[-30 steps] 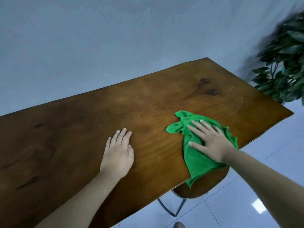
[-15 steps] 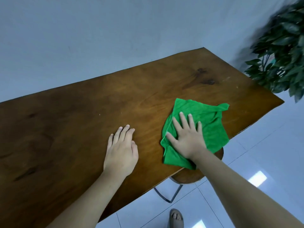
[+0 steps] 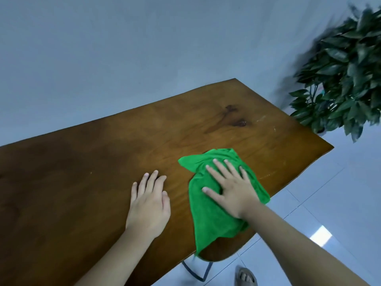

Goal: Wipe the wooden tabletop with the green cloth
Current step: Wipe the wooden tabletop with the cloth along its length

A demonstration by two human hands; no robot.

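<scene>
A person's right hand [image 3: 231,193], fingers spread, presses a crumpled green cloth [image 3: 214,213] flat near the wooden table's [image 3: 82,162] front edge, while the left hand [image 3: 148,205] rests flat, fingers together, just beside it.

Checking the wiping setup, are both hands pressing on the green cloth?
No, only the right hand lies flat on the green cloth; the left hand rests on bare tabletop beside it.

A plain grey-blue wall [image 3: 123,48] fills the upper frame. A leafy plant [image 3: 342,79] stands upper right. Glossy white floor tiles [image 3: 334,199] reflect light lower right.
</scene>
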